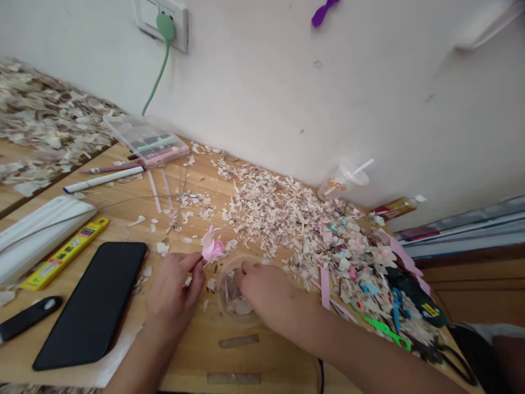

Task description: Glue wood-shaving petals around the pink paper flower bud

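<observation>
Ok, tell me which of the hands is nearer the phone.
Left. The left hand is just right of the phone; the right hand is farther right, reaching into the tub.

My left grip pinches a pink petalled flower; my right grip reaches into a round, clear plastic tub.

The flower is in your left hand, left of the tub — your right hand reaches into it. On the table, the phone lies further left, and the flakes sit behind the tub, near the wall.
</observation>
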Motion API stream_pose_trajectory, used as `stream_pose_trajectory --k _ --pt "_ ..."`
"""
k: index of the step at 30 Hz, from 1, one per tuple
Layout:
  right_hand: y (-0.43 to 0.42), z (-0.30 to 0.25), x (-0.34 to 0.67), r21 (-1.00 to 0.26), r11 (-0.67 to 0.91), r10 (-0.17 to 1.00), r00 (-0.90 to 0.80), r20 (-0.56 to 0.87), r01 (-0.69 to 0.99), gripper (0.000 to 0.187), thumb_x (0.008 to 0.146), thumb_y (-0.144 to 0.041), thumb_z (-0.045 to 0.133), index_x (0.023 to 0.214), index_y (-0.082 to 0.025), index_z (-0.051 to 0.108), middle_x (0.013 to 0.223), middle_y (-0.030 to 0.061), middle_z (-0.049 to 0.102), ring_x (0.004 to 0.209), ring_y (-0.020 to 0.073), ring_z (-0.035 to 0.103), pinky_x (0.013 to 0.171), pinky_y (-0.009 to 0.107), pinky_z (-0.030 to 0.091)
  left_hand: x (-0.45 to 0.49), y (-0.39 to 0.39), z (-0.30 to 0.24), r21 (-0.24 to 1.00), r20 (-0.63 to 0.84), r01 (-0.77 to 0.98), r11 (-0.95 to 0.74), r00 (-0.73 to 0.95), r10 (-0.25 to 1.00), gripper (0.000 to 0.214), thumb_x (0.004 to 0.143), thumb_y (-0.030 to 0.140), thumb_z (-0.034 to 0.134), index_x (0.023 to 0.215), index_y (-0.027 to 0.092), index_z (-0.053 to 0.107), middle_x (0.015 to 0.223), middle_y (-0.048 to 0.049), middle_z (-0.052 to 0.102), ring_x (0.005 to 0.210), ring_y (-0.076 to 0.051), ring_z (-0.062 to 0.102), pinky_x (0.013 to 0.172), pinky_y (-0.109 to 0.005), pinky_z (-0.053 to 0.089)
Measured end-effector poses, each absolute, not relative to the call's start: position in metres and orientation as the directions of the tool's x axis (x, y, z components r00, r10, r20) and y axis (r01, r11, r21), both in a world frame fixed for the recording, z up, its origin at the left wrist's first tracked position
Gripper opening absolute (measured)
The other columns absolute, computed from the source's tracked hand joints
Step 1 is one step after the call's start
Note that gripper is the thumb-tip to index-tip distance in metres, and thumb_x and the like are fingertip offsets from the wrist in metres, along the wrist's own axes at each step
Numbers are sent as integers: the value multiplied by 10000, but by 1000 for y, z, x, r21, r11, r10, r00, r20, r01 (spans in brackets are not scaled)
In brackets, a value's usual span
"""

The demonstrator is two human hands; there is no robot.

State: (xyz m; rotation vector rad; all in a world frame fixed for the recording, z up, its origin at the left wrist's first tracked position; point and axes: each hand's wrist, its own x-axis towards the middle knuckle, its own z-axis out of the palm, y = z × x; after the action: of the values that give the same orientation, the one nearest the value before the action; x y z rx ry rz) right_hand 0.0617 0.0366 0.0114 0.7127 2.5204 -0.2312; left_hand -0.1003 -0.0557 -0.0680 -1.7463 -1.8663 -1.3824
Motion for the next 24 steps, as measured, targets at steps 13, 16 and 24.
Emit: stream_pose_trajectory --k 13,16,24 --pt "45 30 86 -84 820 505 -784 -362 567 248 920 -29 536 1107 -158 634 1068 90 703 813 203 713 616 289 458 -99 -55 -66 473 702 872 -125 -287 652 139 971 129 538 1072 203 599 835 -20 676 732 -163 671 710 -279 540" --pt "40 20 77 -67 828 492 -778 -392 557 317 867 11 550 1132 -131 650 1063 120 718 809 234 734 603 301 501 -100 -57 -64 486 687 867 -112 -300 661 142 966 128 546 1069 207 602 826 -16 681 719 -161 666 704 -276 538" --pt "37 -11 64 -33 836 481 -761 -435 548 178 968 -132 641 1145 -147 649 1045 42 711 828 169 713 709 324 614 -102 -56 -67 487 683 866 -111 -299 667 166 953 120 546 1066 222 613 828 -7 701 728 -159 680 707 -267 527"
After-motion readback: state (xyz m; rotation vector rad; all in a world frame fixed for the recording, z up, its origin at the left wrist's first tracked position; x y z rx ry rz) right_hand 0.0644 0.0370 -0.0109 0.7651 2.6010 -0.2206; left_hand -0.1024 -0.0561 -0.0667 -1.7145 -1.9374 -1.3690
